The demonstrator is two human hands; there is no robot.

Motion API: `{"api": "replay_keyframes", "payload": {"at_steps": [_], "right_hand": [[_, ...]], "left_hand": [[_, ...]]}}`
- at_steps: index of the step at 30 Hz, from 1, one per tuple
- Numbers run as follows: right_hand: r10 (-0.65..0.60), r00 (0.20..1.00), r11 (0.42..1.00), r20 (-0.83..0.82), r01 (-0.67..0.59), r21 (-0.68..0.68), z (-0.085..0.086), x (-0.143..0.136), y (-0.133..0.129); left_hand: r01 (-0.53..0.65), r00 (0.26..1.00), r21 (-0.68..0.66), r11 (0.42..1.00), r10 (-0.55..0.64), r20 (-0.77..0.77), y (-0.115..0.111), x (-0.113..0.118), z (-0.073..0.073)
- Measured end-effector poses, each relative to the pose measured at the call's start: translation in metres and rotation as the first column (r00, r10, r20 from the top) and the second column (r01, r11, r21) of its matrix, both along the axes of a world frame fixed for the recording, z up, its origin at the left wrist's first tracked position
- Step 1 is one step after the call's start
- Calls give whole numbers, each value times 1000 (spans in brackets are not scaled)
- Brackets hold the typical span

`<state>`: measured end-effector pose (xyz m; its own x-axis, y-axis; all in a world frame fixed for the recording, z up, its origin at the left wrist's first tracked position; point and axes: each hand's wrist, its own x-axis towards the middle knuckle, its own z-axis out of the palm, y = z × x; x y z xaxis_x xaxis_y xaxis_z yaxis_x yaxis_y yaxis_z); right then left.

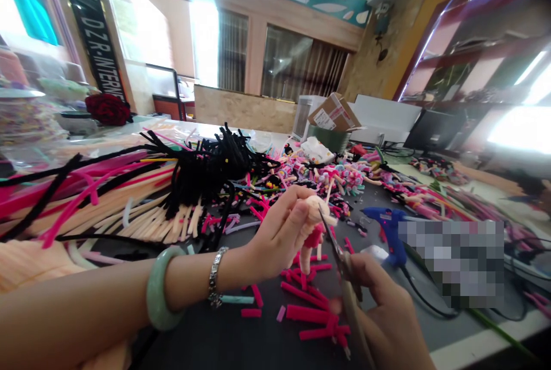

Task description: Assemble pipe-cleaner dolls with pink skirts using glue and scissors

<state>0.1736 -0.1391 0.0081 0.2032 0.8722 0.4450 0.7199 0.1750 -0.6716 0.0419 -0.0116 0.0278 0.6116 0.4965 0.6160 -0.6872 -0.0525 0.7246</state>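
Over the middle of the dark tabletop, my left hand [282, 232] pinches a small doll figure [317, 206] that looks made of fuzzy pipe cleaners. The figure has a cream rounded top, a hot pink middle and a pale leg hanging down. My right hand [387, 312] is closed on a pair of scissors [344, 269]. The scissors' blades point up and away, with their tips against or just in front of the cream part; I cannot tell whether they touch it. Beneath both hands lie short cut pieces of hot pink pipe cleaner [307, 314].
Long cream pipe cleaners [142, 198] and a black bundle [210, 163] lie to the left. Small colourful pieces [340, 178] are heaped behind. A blue glue gun [390, 229] with a cord rests at right. A cardboard box [333, 113] stands at the back.
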Motion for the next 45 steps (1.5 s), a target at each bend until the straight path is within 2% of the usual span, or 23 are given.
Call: {"api": "replay_keyframes", "payload": {"at_steps": [9, 19, 28, 34, 40, 45], "right_hand": [[16, 971, 989, -237, -51, -142, -9, -6, -4], [94, 909, 969, -405, -177, -171, -9, -10, -3], [81, 953, 979, -292, -131, -156, -8, -10, -2], [125, 957, 980, -262, -160, -115, -3, -13, -5], [27, 994, 998, -103, -33, -57, -5, -10, -4], [12, 997, 999, 81, -8, -53, -7, 0, -1]], "left_hand": [[-15, 999, -18, 1000, 14, -49, -2, 0, -1], [-15, 999, -21, 1000, 13, -51, -2, -2, 3], [4, 1000, -10, 1000, -4, -22, 1, 0, -1], [-22, 1000, 5, 1000, 22, -11, 1, -1, -3], [-48, 999, 25, 999, 49, -23, 2, -2, -2], [-64, 998, 46, 997, 64, 2, 4, -1, -4]]}}
